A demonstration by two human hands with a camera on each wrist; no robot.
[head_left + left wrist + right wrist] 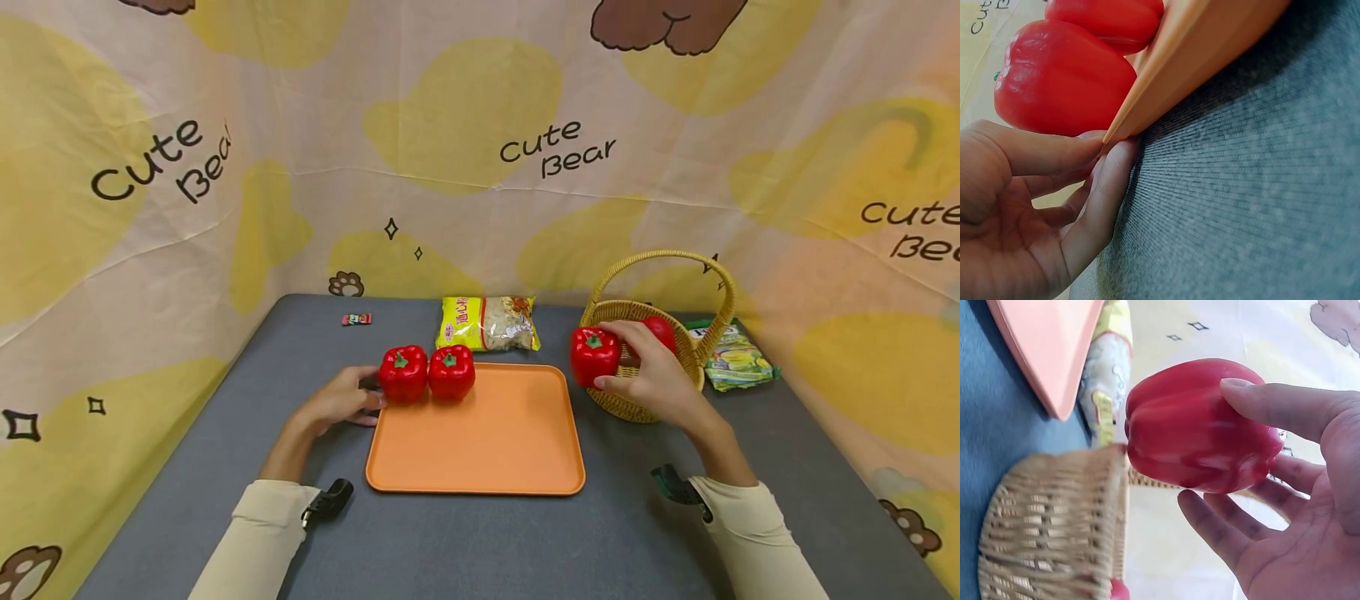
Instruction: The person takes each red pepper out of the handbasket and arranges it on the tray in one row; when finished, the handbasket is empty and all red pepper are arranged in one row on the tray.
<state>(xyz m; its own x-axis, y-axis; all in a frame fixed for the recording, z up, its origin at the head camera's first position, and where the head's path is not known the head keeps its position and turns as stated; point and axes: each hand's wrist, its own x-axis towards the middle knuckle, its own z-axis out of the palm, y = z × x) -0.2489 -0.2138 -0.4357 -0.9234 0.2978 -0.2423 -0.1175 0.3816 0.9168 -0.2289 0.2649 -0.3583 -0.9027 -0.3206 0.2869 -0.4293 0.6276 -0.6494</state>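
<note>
Head view: half-curled hands (341, 398) (654, 371) hold orange tray (480, 437) (left), red pepper (592, 357) (right)

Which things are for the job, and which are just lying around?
For the job:
orange tray, pinched by the left hand
two red peppers on it
red pepper in the right hand
wicker basket, something red inside

Lying around:
yellow bag behind the tray
green packet beside the basket
tiny packet

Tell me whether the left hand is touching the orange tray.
Touching. The left wrist view shows it: the left hand pinches the orange tray by its rim, with no gap between them.
</note>
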